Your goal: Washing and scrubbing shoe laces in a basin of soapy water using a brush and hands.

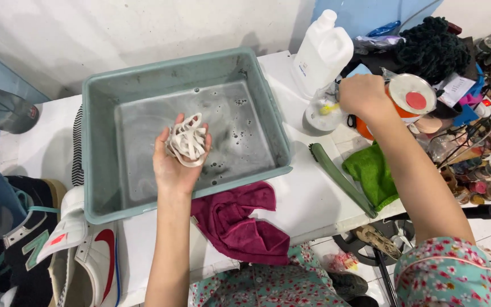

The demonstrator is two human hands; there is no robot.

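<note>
Laces (187, 139), a pale wet bundle, sit coiled in your left hand (178, 154), fingers curled around them from below, held just above the soapy water in the grey-green tub (102, 165). Your right hand (362, 94) is off to the far side of that grip, closed over a small round container (320, 113) beside the white plastic jug (322, 52); whether it pinches the yellow bit inside or only rests on the rim, you cannot tell from this view.

Keep the left palm cupped and level so no loop slips off the thumb side into the water. Judging by the reach, cleaner from the container is meant for the bundle, so bring it over the tub, not over the table (308, 199), and keep drips off the maroon cloth (240, 219) lying nearer your body than the grip. The green brush (342, 179) and green cloth (373, 173) lie between the two hands; lift your right wrist clear of them. The sneakers (58, 244) stand outside the tub, beyond your left elbow.
</note>
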